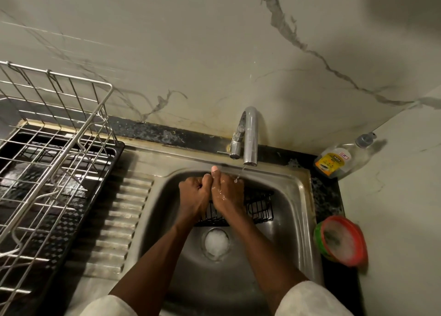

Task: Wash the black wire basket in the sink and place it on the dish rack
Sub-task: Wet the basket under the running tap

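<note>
The black wire basket (259, 208) lies in the steel sink (281, 220), at the far side of the basin. Both my hands are over its left half. My left hand (194, 193) is curled into a fist and pressed against my right hand (226, 193). The right hand is wet, its fingers curl downward and its thumb points up. A thin stream from the tap (249, 137) falls onto the right hand. My fingertips are hidden, and I see no wire gripped in either hand. The steel dish rack (55, 148) stands at the left on a black tray (118, 153).
The ribbed steel drainboard (119, 220) runs between the rack and the basin. Foam covers the drain (216, 243). A dish soap bottle (338, 159) lies at the back right corner. A red and green tub of soapy scrub (341, 240) sits on the right counter.
</note>
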`<act>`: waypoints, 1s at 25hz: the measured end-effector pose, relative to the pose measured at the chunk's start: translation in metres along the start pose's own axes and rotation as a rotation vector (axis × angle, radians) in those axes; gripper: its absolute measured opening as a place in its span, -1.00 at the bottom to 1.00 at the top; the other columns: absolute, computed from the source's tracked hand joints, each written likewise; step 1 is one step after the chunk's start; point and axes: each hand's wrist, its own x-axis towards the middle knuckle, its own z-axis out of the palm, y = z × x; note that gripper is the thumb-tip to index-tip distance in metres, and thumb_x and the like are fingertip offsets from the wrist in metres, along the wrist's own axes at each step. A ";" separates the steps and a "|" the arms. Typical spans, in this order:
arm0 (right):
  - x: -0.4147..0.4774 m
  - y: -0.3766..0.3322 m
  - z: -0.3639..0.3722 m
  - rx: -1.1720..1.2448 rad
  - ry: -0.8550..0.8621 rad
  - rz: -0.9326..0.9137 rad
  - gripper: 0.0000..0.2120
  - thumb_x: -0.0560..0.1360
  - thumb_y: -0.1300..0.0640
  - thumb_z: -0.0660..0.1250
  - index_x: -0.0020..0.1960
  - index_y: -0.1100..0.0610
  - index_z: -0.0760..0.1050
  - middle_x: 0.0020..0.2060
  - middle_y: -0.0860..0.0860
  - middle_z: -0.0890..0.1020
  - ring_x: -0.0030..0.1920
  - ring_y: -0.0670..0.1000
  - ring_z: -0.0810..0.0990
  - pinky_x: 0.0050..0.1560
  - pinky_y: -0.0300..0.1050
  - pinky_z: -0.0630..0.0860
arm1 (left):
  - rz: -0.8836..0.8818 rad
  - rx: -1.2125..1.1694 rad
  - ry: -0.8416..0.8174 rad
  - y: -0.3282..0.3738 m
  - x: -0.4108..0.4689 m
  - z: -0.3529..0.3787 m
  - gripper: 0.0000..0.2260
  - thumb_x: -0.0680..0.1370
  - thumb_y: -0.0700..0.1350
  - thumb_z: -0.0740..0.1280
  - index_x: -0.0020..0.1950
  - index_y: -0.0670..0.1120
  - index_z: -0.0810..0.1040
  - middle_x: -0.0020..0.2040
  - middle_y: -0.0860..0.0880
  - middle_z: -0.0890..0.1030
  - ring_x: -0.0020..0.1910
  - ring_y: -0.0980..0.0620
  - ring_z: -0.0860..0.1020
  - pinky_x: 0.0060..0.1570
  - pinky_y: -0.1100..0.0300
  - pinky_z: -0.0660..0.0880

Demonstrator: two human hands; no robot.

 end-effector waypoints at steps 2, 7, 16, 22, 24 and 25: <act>-0.010 0.020 0.004 -0.090 -0.023 -0.170 -0.42 0.68 -0.19 -0.15 0.09 0.05 0.60 -0.03 0.00 0.70 0.04 0.02 0.63 0.23 -0.02 0.43 | 0.003 0.022 -0.014 -0.005 -0.002 -0.008 -0.55 0.64 -0.23 0.30 -0.48 -0.19 0.44 -0.57 -0.02 0.42 -0.57 0.11 0.34 -0.52 0.24 0.30; 0.006 0.111 -0.021 -0.116 -0.020 0.326 -0.17 0.58 -0.39 -0.25 -0.13 0.11 0.65 -0.17 0.11 0.68 -0.07 0.08 0.64 0.11 -0.03 0.50 | -0.046 0.084 0.017 -0.010 -0.006 -0.016 -0.56 0.62 -0.26 0.29 -0.46 -0.06 0.38 -0.56 0.08 0.35 -0.56 0.17 0.30 -0.50 0.26 0.30; -0.003 0.014 0.004 -0.293 -0.076 -0.193 -0.35 0.65 -0.16 -0.24 0.14 0.05 0.60 0.01 0.07 0.70 0.08 0.12 0.63 0.22 0.11 0.43 | -0.014 0.114 0.002 -0.007 0.009 -0.008 -0.61 0.58 -0.05 0.26 -0.46 -0.08 0.44 -0.54 0.08 0.44 -0.52 0.11 0.37 -0.44 0.11 0.36; 0.005 0.087 -0.039 -0.458 -0.213 0.161 -0.40 0.70 -0.12 -0.18 0.18 0.23 0.52 -0.01 0.21 0.63 0.04 0.25 0.60 0.03 0.04 0.46 | -0.059 0.141 0.042 -0.019 -0.004 -0.024 -0.58 0.55 -0.08 0.25 -0.51 -0.02 0.26 -0.55 0.09 0.27 -0.54 0.16 0.24 -0.43 0.18 0.25; 0.011 0.055 -0.017 -0.376 -0.141 0.012 -0.34 0.69 -0.15 -0.20 0.03 0.19 0.58 -0.13 0.15 0.66 -0.05 0.19 0.64 0.06 0.07 0.51 | -0.048 0.174 0.074 -0.011 0.000 -0.018 -0.56 0.56 -0.09 0.25 -0.52 -0.02 0.24 -0.56 0.10 0.26 -0.54 0.18 0.23 -0.44 0.17 0.24; 0.009 0.033 -0.004 -0.289 -0.103 -0.075 -0.33 0.69 -0.16 -0.20 -0.07 0.14 0.61 -0.21 0.10 0.67 -0.11 0.13 0.65 0.08 0.06 0.52 | -0.043 0.172 0.080 -0.008 0.001 -0.014 -0.56 0.55 -0.09 0.25 -0.53 -0.01 0.26 -0.57 0.10 0.28 -0.54 0.18 0.24 -0.46 0.18 0.24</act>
